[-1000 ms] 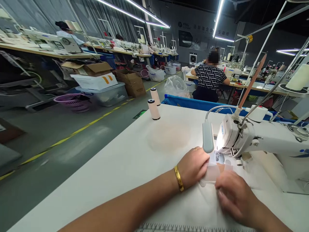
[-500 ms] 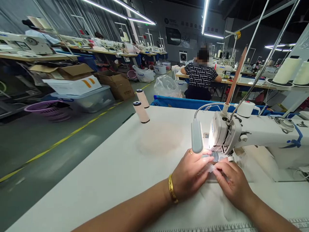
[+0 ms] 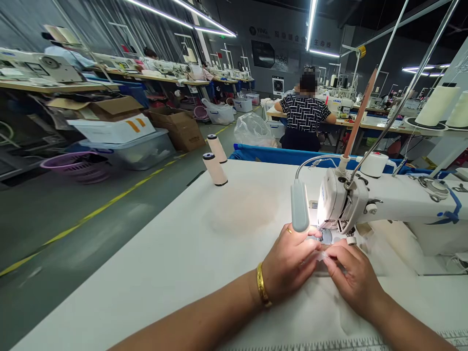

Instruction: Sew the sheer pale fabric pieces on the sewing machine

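Note:
My left hand (image 3: 290,263), with a gold bracelet and a ring, rests on the white table (image 3: 175,273) with fingers curled, pinching a small piece of thin white fabric (image 3: 321,256). My right hand (image 3: 351,275) meets it from the right, fingers pressed on the same fabric. Both hands sit just in front of the needle area of the white sewing machine (image 3: 383,204), under its grey lamp (image 3: 300,212). Most of the fabric is hidden by my fingers.
Two thread cones (image 3: 215,169) stand at the table's far left edge. Larger white cones (image 3: 437,105) sit on a stand at right. A blue bin (image 3: 288,156) lies behind the table. A person in a patterned top (image 3: 305,122) sits ahead. Boxes and a purple basket (image 3: 73,165) line the aisle.
Both hands have moved forward with the fabric piece, up to the machine's needle. In the last half second they have hardly moved.

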A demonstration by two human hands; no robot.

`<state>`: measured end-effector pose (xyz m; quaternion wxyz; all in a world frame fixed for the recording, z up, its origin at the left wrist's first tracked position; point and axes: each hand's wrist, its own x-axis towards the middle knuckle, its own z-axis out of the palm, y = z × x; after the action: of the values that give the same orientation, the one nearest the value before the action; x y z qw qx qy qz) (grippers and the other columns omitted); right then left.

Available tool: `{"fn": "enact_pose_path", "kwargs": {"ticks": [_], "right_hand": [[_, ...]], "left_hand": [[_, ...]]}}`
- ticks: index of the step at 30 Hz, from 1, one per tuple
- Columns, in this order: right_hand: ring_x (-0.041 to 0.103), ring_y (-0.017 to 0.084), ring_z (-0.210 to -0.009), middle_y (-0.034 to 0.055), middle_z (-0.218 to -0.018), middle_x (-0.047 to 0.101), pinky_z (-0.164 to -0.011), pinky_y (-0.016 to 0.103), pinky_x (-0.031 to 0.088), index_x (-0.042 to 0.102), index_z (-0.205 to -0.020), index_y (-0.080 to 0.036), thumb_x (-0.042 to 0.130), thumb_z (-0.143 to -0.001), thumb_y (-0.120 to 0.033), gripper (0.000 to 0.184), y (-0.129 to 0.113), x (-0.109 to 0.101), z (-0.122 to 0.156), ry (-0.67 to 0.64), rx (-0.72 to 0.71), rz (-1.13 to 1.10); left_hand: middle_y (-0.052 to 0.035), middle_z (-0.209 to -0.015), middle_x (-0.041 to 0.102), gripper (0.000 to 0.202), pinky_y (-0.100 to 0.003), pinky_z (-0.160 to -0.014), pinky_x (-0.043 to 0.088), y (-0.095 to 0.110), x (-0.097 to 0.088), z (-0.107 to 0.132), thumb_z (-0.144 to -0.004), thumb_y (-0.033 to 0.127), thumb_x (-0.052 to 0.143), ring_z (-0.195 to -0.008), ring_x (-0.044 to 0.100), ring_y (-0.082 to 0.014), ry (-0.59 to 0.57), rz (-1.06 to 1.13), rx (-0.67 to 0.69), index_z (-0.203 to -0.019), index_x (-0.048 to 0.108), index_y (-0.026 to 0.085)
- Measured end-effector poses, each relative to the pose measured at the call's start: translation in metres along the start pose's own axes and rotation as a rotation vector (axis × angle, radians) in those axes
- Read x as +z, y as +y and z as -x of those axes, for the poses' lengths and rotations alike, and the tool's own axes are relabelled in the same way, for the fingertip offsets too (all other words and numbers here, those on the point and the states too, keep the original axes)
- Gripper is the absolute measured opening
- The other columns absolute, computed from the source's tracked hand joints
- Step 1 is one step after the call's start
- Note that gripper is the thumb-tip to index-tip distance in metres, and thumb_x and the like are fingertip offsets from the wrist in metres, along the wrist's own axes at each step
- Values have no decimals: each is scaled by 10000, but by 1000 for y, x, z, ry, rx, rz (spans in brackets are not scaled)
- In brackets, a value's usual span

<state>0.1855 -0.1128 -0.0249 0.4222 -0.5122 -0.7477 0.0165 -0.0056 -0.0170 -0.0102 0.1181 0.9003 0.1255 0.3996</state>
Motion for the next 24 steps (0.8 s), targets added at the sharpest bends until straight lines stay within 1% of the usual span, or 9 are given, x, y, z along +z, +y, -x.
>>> {"fn": "enact_pose_path", "kwargs": {"ticks": [2, 5, 7, 12, 16, 19, 22, 24], "right_hand": [[606, 200, -765, 17, -869, 674, -694, 310, 480, 606, -995, -246, 524, -1044, -178, 117, 0, 0, 0, -3, -4, 3], [605, 200, -774, 20, -884, 678, -709, 316, 468, 612, -1000, -243, 521, -1041, -159, 130, 0, 0, 1, -8, -33, 19], [601, 199, -771, 21, -888, 677, -709, 320, 452, 613, -1004, -240, 514, -1042, -147, 141, 1, 0, 1, -9, -58, 36], [601, 195, -760, 19, -880, 674, -698, 322, 427, 600, -988, -236, 509, -1042, -133, 148, 0, 0, 2, -13, -74, 58], [594, 195, -756, 21, -873, 673, -700, 325, 437, 596, -977, -237, 499, -1037, -136, 152, -1, 0, 2, -32, -39, 47], [577, 195, -751, 22, -862, 665, -701, 328, 444, 594, -961, -237, 491, -1039, -149, 156, -1, 0, 2, -28, -18, 38], [565, 192, -759, 17, -867, 662, -703, 325, 443, 587, -958, -235, 502, -1038, -150, 145, -1, 1, 2, -24, -9, 31], [563, 190, -768, 14, -877, 664, -706, 322, 444, 577, -959, -235, 513, -1036, -148, 132, -1, 1, 2, -22, -7, 22]], "left_hand": [[-81, -1106, 701, 243, -363, -824, 538, 0, 0, -1, -872, 68, 537, -1060, 657, -237, -4, -4, -6, -1046, 630, 210], [-90, -1189, 697, 361, -397, -887, 536, 2, -2, -2, -849, 65, 525, -1106, 647, -248, -32, 23, -19, -1161, 631, 213], [-90, -1202, 693, 397, -411, -918, 529, 3, -2, -2, -833, 66, 515, -1122, 647, -248, -40, 49, -14, -1186, 626, 212], [-72, -1132, 695, 273, -396, -908, 524, 4, -2, -2, -843, 79, 517, -1079, 652, -233, -24, 65, -34, -1047, 638, 213], [-76, -1132, 697, 244, -392, -888, 532, 3, -2, 0, -854, 80, 531, -1097, 646, -242, -28, 34, -44, -1020, 649, 214], [-83, -1139, 703, 232, -397, -879, 541, 2, -2, 1, -848, 80, 541, -1092, 650, -249, -27, 0, -28, -1005, 649, 212], [-91, -1148, 708, 210, -390, -859, 546, 0, -1, 1, -860, 77, 538, -1061, 651, -249, -18, -34, -18, -977, 654, 206], [-91, -1132, 712, 196, -370, -829, 546, -1, 0, 1, -899, 80, 525, -1021, 650, -237, -1, -48, -16, -956, 666, 204]]}}
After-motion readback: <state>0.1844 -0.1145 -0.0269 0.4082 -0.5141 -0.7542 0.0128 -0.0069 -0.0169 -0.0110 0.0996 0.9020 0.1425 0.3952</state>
